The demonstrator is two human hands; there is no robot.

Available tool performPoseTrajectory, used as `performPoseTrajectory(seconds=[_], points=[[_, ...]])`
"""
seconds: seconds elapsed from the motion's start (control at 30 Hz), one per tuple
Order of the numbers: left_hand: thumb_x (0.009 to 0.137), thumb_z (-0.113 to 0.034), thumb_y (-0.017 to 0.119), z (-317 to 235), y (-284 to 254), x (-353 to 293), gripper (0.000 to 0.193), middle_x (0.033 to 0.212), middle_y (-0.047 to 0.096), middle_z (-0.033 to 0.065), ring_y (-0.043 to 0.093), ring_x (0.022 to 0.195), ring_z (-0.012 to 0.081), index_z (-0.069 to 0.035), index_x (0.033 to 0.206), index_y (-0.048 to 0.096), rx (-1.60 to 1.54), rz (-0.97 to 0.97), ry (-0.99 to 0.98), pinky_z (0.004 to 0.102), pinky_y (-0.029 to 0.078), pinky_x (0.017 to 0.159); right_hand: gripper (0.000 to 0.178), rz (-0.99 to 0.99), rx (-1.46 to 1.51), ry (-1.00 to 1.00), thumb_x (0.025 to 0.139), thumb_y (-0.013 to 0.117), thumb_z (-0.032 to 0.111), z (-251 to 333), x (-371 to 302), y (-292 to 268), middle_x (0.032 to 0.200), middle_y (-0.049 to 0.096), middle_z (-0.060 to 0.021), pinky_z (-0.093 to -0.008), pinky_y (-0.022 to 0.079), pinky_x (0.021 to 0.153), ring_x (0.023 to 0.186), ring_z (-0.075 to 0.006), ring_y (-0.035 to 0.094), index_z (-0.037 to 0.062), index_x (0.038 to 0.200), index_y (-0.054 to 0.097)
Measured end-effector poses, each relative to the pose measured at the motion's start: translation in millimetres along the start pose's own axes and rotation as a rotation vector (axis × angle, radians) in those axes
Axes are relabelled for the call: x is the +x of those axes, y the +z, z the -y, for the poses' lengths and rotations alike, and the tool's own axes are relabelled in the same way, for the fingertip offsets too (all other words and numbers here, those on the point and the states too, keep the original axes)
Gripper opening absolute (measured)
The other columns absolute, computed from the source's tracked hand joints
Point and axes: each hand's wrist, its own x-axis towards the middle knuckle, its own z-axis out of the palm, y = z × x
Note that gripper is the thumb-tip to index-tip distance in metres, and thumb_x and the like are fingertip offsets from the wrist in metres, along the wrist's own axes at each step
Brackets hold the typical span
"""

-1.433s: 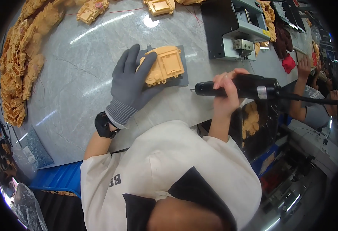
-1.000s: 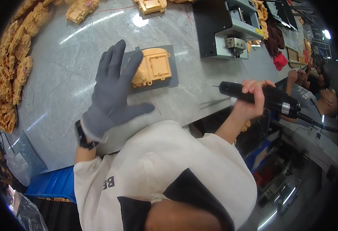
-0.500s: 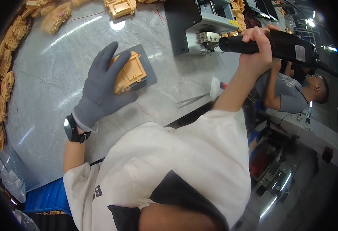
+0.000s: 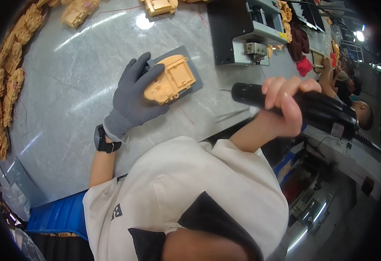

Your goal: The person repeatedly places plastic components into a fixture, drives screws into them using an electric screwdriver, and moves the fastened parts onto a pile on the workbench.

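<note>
My left hand (image 4: 134, 96), in a grey glove, holds a yellow-orange plastic housing (image 4: 175, 78), its thumb and fingers on the part's left side. The housing rests tilted over a dark grey plate (image 4: 195, 68) on the table. Bare fingers of my right hand (image 4: 286, 104) wrap round a black corded electric screwdriver (image 4: 325, 112). Its thin bit points left, toward the housing but apart from it. Beyond the tool stands a black and silver machine (image 4: 238, 35), probably a screw feeder, with a small metal block at its front.
More yellow-orange housings (image 4: 12, 89) line the table's left edge and far side. Tweezers (image 4: 231, 115) lie near the front edge, right of the middle. A blue bin (image 4: 58, 221) stands below the table at the left. Other people (image 4: 360, 111) are at the right.
My right hand has drawn the screwdriver back from the machine's metal block, toward me. The left hand and the housing have turned slightly, still together. The whole view has shifted.
</note>
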Motion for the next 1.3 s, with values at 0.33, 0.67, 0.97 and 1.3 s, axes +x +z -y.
performPoseTrajectory(seconds=[0.33, 0.67, 0.97, 1.3], points=[[0.053, -0.025, 0.079, 8.9, -0.4, -10.5, 0.073, 0.127, 0.041, 0.0196, 0.055, 0.105, 0.0296, -0.018, 0.121, 0.053, -0.005, -0.078, 0.102, 0.0512, 0.021, 0.106, 0.044, 0.128, -0.004, -0.001, 0.069, 0.053, -0.011, -33.0, 1.2, 52.0, 0.058, 0.049, -0.0083, -0.0299, 0.042, 0.045, 0.046, -0.0154, 0.047, 0.0004, 0.108, 0.037], [0.054, -0.026, 0.078, 11.3, -0.8, -10.4, 0.072, 0.123, 0.044, 0.0201, 0.056, 0.103, 0.0286, -0.019, 0.121, 0.052, 0.022, -0.094, 0.122, 0.0524, 0.022, 0.105, 0.037, 0.063, -0.317, 0.162, 0.069, 0.049, -0.005, -42.0, 5.9, 68.3, 0.059, 0.044, -0.0085, -0.0336, 0.038, 0.049, 0.044, -0.0168, 0.042, 0.0019, 0.104, 0.04], [0.053, -0.031, 0.08, 12.3, 6.6, -9.3, 0.073, 0.123, 0.043, 0.0172, 0.049, 0.109, 0.028, -0.022, 0.12, 0.052, 0.084, -0.09, 0.118, 0.0532, 0.021, 0.105, 0.035, 0.076, -0.35, 0.167, 0.068, 0.051, -0.006, -46.3, 2.6, 68.2, 0.06, 0.047, -0.0096, -0.032, 0.039, 0.049, 0.044, -0.017, 0.043, 0.0031, 0.1, 0.041], [0.056, -0.032, 0.078, 7.7, 3.9, -12.9, 0.073, 0.128, 0.041, 0.0177, 0.044, 0.115, 0.0291, -0.02, 0.122, 0.049, 0.121, -0.078, 0.059, 0.0549, 0.017, 0.106, 0.03, -0.23, -0.192, -0.049, 0.072, 0.049, 0.009, -0.5, 9.6, -2.5, 0.059, 0.042, -0.0052, -0.0365, 0.04, 0.062, 0.05, -0.0169, 0.044, 0.0057, 0.102, 0.047]])
